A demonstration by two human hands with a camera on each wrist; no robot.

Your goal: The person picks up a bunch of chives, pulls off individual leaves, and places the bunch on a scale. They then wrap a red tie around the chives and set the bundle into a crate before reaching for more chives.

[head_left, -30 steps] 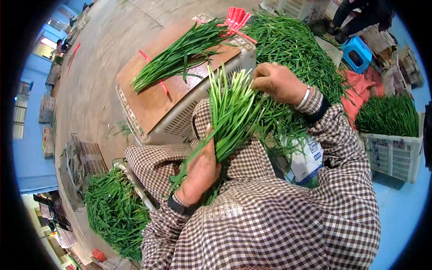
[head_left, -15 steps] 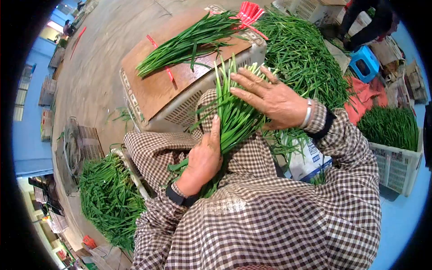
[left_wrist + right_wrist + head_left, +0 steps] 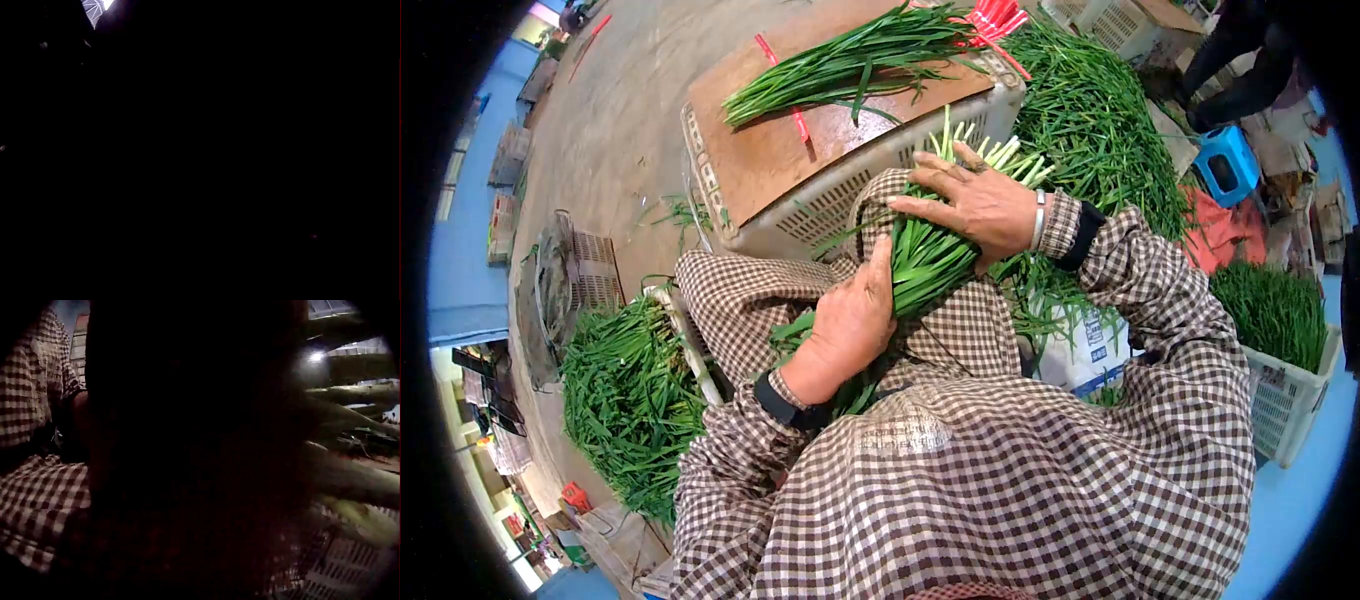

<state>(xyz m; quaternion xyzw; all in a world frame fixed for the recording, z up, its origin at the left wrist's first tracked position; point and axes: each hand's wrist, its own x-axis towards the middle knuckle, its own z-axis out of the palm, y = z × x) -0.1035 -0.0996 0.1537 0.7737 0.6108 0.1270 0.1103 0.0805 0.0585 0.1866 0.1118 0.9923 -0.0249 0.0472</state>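
In the head view, a bunch of garlic chives (image 3: pixel 925 265) lies over the person's lap, its pale stem ends pointing away. The left hand (image 3: pixel 852 318) grips its leafy part, one finger extended along it and the others hidden under the leaves. Across the stems, just below the pale ends, lies the right hand (image 3: pixel 975 208), palm down, with fairly straight, slightly spread fingers. Nearly all of the left wrist view is dark. Blurred stems (image 3: pixel 356 481) show at the right of the right wrist view, beside a dark shape that fills its middle.
Another chive bunch (image 3: pixel 850 65) lies over a red strip (image 3: pixel 802 125) on a brown board (image 3: pixel 770 170) atop a crate (image 3: pixel 800 222). More red strips (image 3: pixel 998 20) sit at its far corner. Chive heaps (image 3: pixel 1090 130) flank the person. At right are a blue stool (image 3: pixel 1228 165) and a crate of chives (image 3: pixel 1285 385).
The right hand went from pinching at the stem ends to lying flat across the stems. The left hand keeps its hold. The head view has shifted, so the board appears higher and further right.
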